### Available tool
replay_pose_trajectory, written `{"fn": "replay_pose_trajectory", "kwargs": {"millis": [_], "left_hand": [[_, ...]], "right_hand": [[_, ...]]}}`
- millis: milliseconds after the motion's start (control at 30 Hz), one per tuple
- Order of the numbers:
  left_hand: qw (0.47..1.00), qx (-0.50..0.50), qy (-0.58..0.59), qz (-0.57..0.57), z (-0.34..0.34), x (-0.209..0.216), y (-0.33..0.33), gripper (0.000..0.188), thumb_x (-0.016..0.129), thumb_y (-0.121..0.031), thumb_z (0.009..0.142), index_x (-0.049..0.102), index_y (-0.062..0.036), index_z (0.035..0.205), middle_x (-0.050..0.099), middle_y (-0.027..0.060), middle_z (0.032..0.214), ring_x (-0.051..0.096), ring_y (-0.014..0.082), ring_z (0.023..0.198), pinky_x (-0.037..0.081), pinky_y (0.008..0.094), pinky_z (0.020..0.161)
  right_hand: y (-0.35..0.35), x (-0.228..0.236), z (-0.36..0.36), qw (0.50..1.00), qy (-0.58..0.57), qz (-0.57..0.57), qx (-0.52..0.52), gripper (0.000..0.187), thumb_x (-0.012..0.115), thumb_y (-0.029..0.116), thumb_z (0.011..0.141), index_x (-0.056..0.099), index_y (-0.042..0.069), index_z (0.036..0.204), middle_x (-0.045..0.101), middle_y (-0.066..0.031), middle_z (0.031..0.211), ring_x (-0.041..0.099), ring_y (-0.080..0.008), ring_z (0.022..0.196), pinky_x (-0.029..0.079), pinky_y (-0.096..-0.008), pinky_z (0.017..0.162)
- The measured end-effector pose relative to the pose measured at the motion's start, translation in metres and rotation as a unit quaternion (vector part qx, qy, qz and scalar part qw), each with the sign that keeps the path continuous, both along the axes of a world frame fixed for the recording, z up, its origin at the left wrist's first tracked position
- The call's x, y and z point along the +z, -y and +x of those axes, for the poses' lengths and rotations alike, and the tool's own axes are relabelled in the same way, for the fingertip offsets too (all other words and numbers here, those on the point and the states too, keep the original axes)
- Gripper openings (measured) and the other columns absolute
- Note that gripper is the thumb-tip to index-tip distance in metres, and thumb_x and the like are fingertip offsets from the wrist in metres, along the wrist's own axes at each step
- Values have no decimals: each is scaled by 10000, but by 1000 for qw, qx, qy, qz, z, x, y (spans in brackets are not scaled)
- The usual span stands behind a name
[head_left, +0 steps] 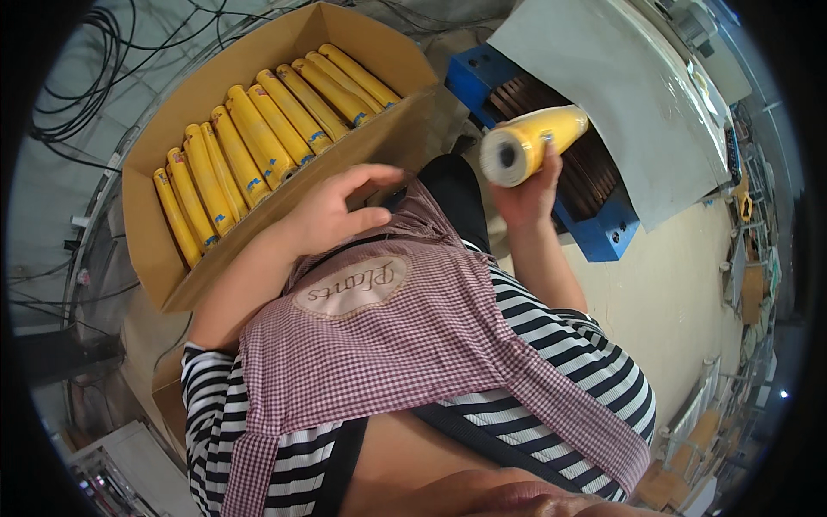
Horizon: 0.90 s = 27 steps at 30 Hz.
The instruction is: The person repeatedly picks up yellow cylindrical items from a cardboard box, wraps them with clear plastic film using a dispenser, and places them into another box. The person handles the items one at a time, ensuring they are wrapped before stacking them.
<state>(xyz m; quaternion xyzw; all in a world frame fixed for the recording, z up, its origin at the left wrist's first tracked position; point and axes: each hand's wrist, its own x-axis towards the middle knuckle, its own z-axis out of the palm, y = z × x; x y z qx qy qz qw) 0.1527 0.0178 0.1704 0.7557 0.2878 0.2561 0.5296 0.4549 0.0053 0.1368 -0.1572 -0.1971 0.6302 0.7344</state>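
Observation:
My right hand (527, 191) grips a yellow-wrapped roll (551, 129) and holds it up at a tilt, its round end with a dark hollow core facing toward me. My left hand (340, 207) is empty, fingers and thumb apart, in front of my apron beside the near side of a cardboard box (345, 142). Inside that open box, several similar yellow rolls (258, 129) lie side by side in a slanted row. Beneath the held roll is a blue-framed piece of equipment (603, 233) with dark brown slats or rollers.
A large pale sheet (603, 77) partly covers the blue equipment at the upper right. Coiled black cables (90, 73) lie on the floor at the upper left. Shelving and assorted goods (741, 293) line the right edge. Another carton (170, 401) sits at my left side.

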Motion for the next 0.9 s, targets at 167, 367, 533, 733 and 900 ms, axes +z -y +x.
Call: {"fn": "replay_pose_trajectory", "kwargs": {"millis": [167, 367, 533, 733, 900], "left_hand": [[881, -15, 282, -379, 19, -1, 10, 771, 678, -411, 902, 268, -108, 1480, 460, 112, 1341, 543, 244, 1177, 535, 396, 924], [862, 146, 309, -374, -62, -59, 30, 613, 722, -220, 873, 396, -84, 1373, 555, 152, 1219, 619, 289, 1030, 588, 421, 718], [855, 194, 313, -366, -174, -134, 97, 585, 727, -275, 865, 446, -60, 1332, 569, 123, 1237, 617, 270, 1051, 574, 391, 774], [721, 356, 419, -422, -188, -199, 152, 668, 467, -586, 948, 455, -66, 1366, 596, 112, 1229, 607, 252, 1041, 522, 387, 884], [691, 384, 437, -428, -187, -191, 162, 730, 412, -631, 949, 421, -55, 1399, 580, 125, 1267, 592, 267, 1089, 496, 412, 936]], "right_hand": [[15, -26, -88, 961, 274, 0, 35, 333, 630, 90, 869, 556, -6, 1179, 634, -88, 1081, 617, -175, 980, 506, -322, 861], [-15, -32, -101, 971, 192, 135, 41, 649, 686, 56, 867, 334, 46, 1412, 503, -89, 1341, 502, -222, 1225, 400, -369, 1045], [-41, 32, -51, 982, 54, 124, 135, 483, 567, 331, 959, 445, 43, 1328, 567, -129, 1275, 541, -280, 1192, 429, -428, 1020], [1, 52, -113, 911, 245, 206, 259, 578, 700, 63, 876, 423, 11, 1380, 546, -96, 1323, 515, -204, 1227, 409, -372, 1047], [-6, 73, -128, 831, 367, 318, 271, 963, 837, 202, 767, 234, 42, 1500, 475, -173, 1410, 487, -266, 1295, 397, -415, 1084]]}}
